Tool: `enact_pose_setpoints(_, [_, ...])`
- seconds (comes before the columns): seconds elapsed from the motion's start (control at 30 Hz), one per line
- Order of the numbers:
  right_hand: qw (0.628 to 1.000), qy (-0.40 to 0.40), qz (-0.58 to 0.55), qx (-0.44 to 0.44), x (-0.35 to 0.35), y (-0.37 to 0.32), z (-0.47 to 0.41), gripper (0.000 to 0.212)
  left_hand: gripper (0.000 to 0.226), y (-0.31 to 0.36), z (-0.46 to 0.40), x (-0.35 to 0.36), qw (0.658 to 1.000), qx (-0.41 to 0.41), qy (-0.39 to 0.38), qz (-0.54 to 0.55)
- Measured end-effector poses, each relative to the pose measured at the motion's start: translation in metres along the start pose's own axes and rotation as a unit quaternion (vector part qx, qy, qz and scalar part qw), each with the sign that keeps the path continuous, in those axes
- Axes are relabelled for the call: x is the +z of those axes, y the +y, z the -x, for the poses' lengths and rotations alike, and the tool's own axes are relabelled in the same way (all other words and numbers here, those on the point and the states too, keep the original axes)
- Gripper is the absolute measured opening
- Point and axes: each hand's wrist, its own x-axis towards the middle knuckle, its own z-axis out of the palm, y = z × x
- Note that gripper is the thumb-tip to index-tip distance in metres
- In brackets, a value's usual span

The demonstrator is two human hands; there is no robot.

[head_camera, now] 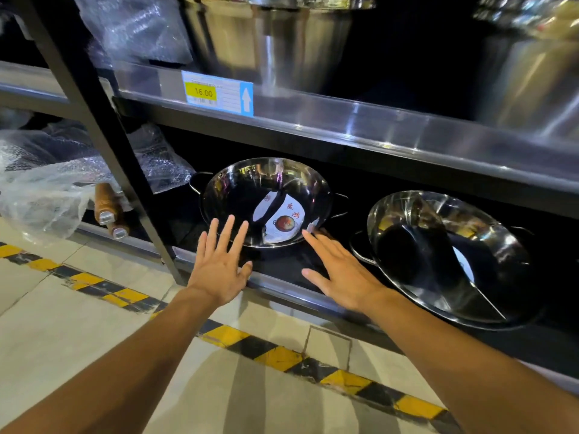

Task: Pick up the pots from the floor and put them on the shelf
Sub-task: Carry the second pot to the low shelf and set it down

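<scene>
On the bottom shelf (282,285), the divided steel pot (266,200) sits tilted, its open mouth facing out toward the camera, loop handles out to left and right, a round paper label inside. Both hands are spread flat just in front of it: left hand (221,266) with fingers (227,231) splayed and empty, right hand (340,272) released too, fingertips close to the rim. Beside it on the right, a second divided pot (448,256) leans the same way. Above, a price tag (217,93) reads 16.00.
</scene>
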Motion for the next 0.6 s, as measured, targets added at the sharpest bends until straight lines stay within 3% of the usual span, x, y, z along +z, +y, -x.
enact_pose_setpoints(0.1, [0.999,0.041,0.025,-0.015,-0.033,0.020,0.032,0.066,0.073,0.036,-0.003,0.001,0.994,0.102,0.027,0.029])
enact_pose_setpoints(0.27, [0.987,0.115,0.041,0.108,-0.084,0.090,0.117,0.057,0.072,0.149,0.001,0.016,0.973,0.227,-0.013,0.027])
enact_pose_setpoints(0.43, [0.971,0.069,0.074,0.217,-0.099,0.158,0.200,0.064,0.084,0.216,0.016,0.038,0.974,0.170,-0.105,0.111])
enact_pose_setpoints(0.6, [0.977,0.052,0.069,0.196,-0.096,0.181,0.230,0.069,0.084,0.211,-0.005,0.047,0.979,0.158,-0.094,0.083])
